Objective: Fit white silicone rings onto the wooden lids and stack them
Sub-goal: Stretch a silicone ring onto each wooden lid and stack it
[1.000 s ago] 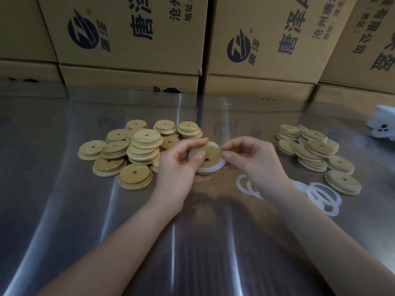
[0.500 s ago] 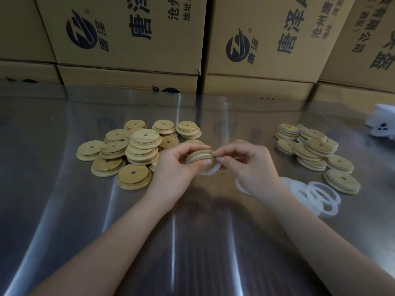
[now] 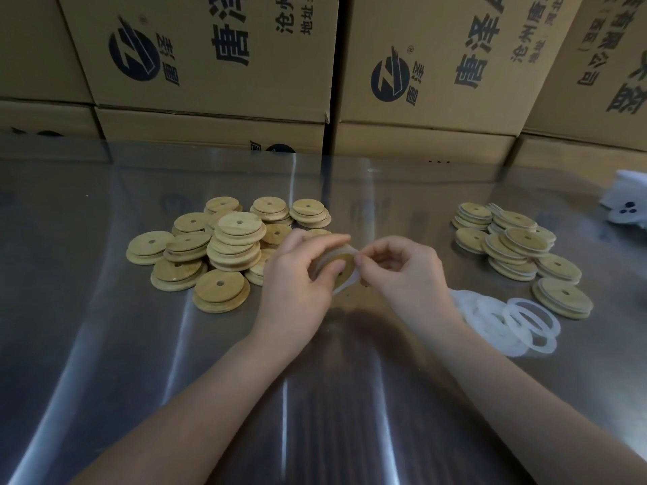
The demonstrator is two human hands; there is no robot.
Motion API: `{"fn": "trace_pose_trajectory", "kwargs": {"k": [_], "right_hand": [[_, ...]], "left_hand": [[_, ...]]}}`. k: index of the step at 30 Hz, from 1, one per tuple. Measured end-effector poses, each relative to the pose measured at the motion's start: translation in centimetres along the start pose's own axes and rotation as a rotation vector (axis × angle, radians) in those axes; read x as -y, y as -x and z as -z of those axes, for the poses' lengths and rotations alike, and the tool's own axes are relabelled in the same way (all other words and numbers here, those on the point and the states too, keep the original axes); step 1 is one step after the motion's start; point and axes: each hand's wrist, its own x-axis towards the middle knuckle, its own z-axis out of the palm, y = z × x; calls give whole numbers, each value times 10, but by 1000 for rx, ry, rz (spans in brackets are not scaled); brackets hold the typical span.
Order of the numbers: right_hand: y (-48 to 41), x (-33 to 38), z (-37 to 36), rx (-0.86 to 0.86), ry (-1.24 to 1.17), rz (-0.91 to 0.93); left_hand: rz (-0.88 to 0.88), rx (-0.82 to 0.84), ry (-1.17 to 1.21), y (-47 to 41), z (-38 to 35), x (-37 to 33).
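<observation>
Two hands are held together over the middle of the shiny metal table (image 3: 105, 344): a round wooden lid (image 3: 341, 262) is gripped tilted by the left hand (image 3: 297, 278), so that a white silicone ring (image 3: 347, 288) can be pinched onto its rim by the right hand (image 3: 402, 274). Bare lids (image 3: 224, 253) are heaped toward the left edge; loose rings (image 3: 504, 320) and ringed lids (image 3: 518, 246) toward the right.

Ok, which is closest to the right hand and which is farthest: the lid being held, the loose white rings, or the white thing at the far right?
1. Held lid: pinched by the right hand, gripped by the left hand too.
2. Loose white rings: on the table, just right of that wrist.
3. White thing: far right edge, farthest.
</observation>
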Motion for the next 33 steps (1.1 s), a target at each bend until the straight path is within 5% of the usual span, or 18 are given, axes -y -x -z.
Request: {"fn": "trace_pose_trajectory", "kwargs": {"k": [13,20,26,33], "right_hand": [[-10,3,15,88,119,78],[-8,2,17,105,-8,97],[-5,-3,12,49,180,320],[-1,-3,3,-78,241,338]], "left_hand": [[221,126,274,-8,6,-3],[280,199,408,-8,11,3],[163,251,222,-3,6,1],[157,136,183,-1,4,-3]]}}
